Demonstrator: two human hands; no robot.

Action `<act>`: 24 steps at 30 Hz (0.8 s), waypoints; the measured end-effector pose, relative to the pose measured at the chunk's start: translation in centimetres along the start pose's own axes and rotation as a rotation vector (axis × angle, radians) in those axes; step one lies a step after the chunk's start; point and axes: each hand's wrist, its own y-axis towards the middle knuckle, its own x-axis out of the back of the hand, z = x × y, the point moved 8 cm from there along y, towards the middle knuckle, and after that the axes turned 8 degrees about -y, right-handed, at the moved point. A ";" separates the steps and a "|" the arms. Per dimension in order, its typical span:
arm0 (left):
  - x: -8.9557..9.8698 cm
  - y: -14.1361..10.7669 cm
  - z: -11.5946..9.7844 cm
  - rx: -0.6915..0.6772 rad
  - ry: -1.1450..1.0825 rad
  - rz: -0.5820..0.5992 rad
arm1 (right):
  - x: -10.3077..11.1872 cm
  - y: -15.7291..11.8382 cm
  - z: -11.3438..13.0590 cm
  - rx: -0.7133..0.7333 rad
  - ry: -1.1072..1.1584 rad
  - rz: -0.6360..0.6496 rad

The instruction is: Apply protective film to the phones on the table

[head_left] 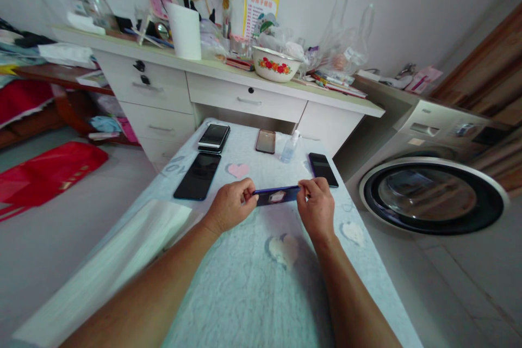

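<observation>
A dark blue phone is held sideways above the table, its face tilted and showing a pale reflection. My left hand pinches its left end, and my right hand pinches its right end. Left of my left hand lies a large black phone. Behind that is a stack of phones. A brown phone case and a clear spray bottle stand or lie farther back. Another dark phone rests just beyond my right hand.
The patterned cloth covers the table. White paper lies along its left side. Behind is a white desk bearing a flowered bowl and a paper roll. A washing machine stands at the right.
</observation>
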 end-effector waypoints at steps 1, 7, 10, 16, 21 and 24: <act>0.0 0.0 0.0 -0.002 0.001 -0.002 | 0.0 0.0 0.1 0.003 0.004 0.002; 0.0 0.0 -0.1 -0.015 0.010 -0.007 | -0.7 -0.7 2.6 0.074 0.107 0.051; -0.1 0.0 0.0 -0.015 0.026 -0.002 | -1.0 -1.1 4.6 0.158 0.154 0.077; -0.2 0.0 0.2 -0.014 0.044 0.003 | -1.8 -1.8 7.1 0.238 0.176 0.138; -0.3 -0.1 0.2 -0.018 0.055 0.006 | -2.1 -2.1 8.1 0.284 0.195 0.157; -0.2 0.0 0.1 -0.022 0.061 0.004 | -2.2 -2.2 8.6 0.310 0.208 0.180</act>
